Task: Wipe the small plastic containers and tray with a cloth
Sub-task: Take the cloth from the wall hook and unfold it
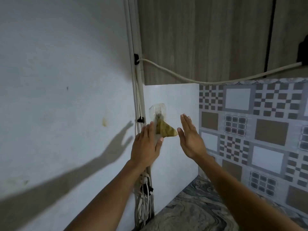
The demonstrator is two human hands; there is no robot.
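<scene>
Yellow cloth (166, 130) hangs from clear wall hook (157, 110), between hands; left hand (146, 145) flat at its edge, right hand (190, 139) flat just beside.

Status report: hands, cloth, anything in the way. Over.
Left hand open, fingers straight, beside yellow-brown cloth; right hand open, holding nothing. Cloth hangs from clear plastic wall hook. Containers, tray not in view. Nothing blocks cloth.
</scene>
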